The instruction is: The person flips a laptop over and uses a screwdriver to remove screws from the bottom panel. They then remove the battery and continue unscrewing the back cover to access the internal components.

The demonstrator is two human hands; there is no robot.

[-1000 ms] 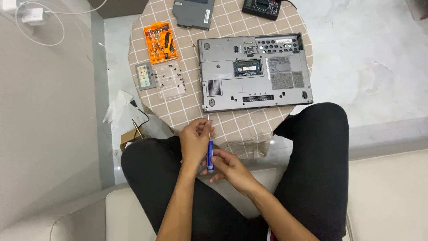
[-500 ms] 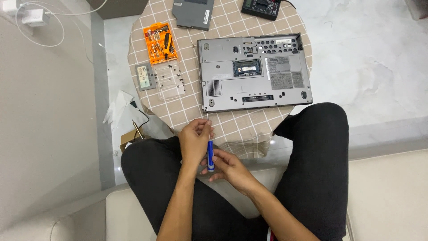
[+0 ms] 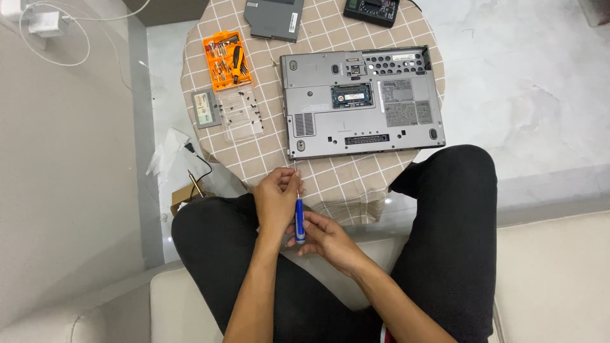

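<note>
The blue-handled screwdriver (image 3: 299,219) stands upright above the lap, just off the bench (image 3: 356,178) edge: the left hand (image 3: 276,200) pinches its thin shaft near the tip, the right hand's (image 3: 324,238) fingers close round the handle base, and keeping the shaft steady seems wise. The round bench wears a checked cloth and carries an upturned grey laptop (image 3: 362,101) and an orange bit case (image 3: 227,60), over a pale marble floor (image 3: 527,95).

Up from the left hand (image 3: 277,200), on the laptop's grey underside (image 3: 318,76), sit two grey rectangular labels (image 3: 405,105) side by side, with a thin white strip label (image 3: 401,57) above them near the far edge. Farther up-left lies an open orange bit case (image 3: 227,60), a clear plastic tray (image 3: 243,114) just below it. The grey drive (image 3: 273,18) at the far edge bears a small white label (image 3: 293,22).
</note>
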